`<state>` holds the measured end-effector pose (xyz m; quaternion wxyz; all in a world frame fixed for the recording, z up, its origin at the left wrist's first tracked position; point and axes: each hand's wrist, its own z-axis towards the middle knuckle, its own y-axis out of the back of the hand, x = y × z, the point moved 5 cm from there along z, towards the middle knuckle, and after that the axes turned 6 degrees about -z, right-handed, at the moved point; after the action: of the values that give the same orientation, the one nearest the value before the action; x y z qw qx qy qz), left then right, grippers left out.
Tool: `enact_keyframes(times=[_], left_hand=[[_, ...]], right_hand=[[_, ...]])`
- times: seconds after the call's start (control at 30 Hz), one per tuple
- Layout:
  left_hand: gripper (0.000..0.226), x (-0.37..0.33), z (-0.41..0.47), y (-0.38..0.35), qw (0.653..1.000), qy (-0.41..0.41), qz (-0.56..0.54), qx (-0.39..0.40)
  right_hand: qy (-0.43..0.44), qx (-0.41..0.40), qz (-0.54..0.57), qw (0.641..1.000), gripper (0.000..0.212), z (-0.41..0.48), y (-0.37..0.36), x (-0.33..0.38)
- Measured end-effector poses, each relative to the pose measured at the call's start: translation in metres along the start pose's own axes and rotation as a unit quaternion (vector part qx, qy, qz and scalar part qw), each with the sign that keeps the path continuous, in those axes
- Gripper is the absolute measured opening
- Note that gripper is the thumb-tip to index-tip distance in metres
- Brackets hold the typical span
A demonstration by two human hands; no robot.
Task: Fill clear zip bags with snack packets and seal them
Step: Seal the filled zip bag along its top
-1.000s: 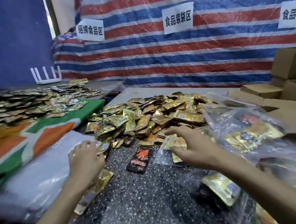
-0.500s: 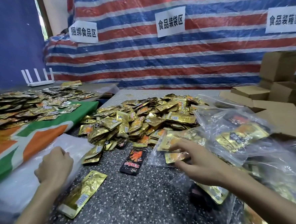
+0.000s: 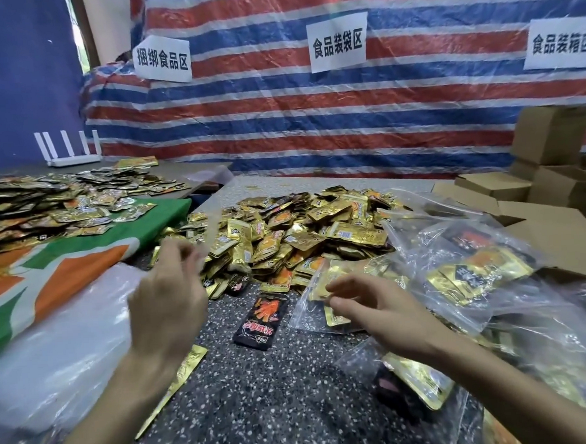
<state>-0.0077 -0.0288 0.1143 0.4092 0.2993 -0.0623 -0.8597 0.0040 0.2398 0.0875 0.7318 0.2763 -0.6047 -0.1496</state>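
Note:
A big pile of gold snack packets lies mid-table on the speckled top. My left hand is raised in front of the pile's left side; its blurred fingertips pinch what looks like a thin clear zip bag, only faintly visible. My right hand hovers with relaxed fingers over a small clear bag holding a few gold packets, and grips nothing. A black packet lies between my hands. One gold packet lies under my left forearm.
A stack of empty clear bags sits at the left on a green and orange cloth. Filled clear bags crowd the right side. Cardboard boxes stand at the back right. A second packet pile and a white router are at the far left.
My left hand left the stack of empty bags and rose toward the packet pile with a thin bag. My right hand drew back slightly from the small bag.

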Motion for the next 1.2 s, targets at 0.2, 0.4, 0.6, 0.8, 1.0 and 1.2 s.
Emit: enact_keyframes(times=[0.2,0.4,0.6,0.8,1.0,1.2], left_hand=[[0.031,-0.080,-0.052,-0.034,0.956,-0.226,-0.169,0.085],[0.036,-0.097,-0.098,-0.059,0.913,-0.336,-0.173,0.154],[0.020,-0.081,-0.104,-0.070,0.843,0.007,-0.388,0.371],[0.051,-0.087,-0.092,-0.079,0.709,0.336,-0.508,0.355],[0.020,-0.097,-0.080,-0.076,0.753,0.313,-0.460,0.351],[0.018,-0.112,-0.077,-0.080,0.769,0.285,-0.444,0.361]], right_hand=[[-0.158,0.038,0.303,0.939,0.084,0.000,-0.004,-0.002],[-0.148,0.084,0.203,0.964,0.047,-0.015,0.000,-0.010],[-0.080,0.055,0.135,0.986,0.038,-0.031,0.007,-0.012],[-0.048,0.062,0.147,0.986,0.040,-0.040,0.006,-0.010],[-0.063,-0.019,0.096,0.993,0.044,-0.048,0.015,-0.012],[-0.090,-0.031,0.124,0.988,0.052,-0.053,0.022,-0.006]])
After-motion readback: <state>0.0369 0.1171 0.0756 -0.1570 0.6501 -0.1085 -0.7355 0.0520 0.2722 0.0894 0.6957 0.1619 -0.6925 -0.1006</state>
